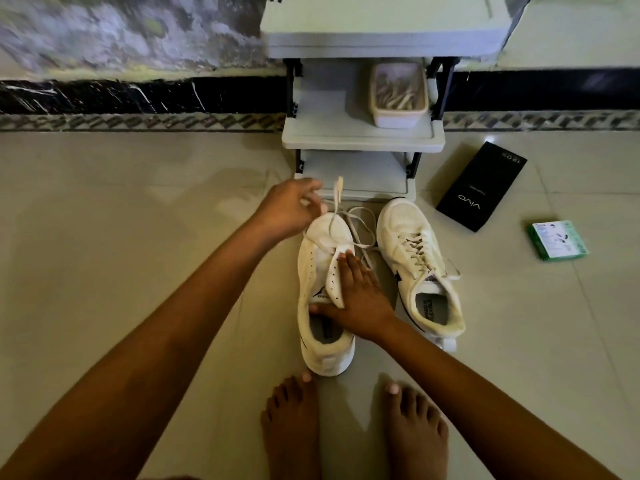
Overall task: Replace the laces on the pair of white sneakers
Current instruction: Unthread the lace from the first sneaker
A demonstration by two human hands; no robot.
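Observation:
Two white sneakers stand side by side on the tiled floor. The left sneaker (320, 271) has its eyelets bare, and its loose white lace (360, 226) trails over the toe and onto the floor. My left hand (291, 207) pinches one end of that lace above the toe and lifts it. My right hand (356, 299) lies across the left sneaker's tongue and opening, fingers straight, thumb at the collar, pressing it down. The right sneaker (419, 268) is fully laced and untouched.
A white plastic shelf rack (360, 140) stands just beyond the shoes, with a tub of laces (398, 95) on its middle shelf. A black phone box (481, 187) and a small green box (557, 240) lie on the floor at right. My bare feet (353, 427) are near the front.

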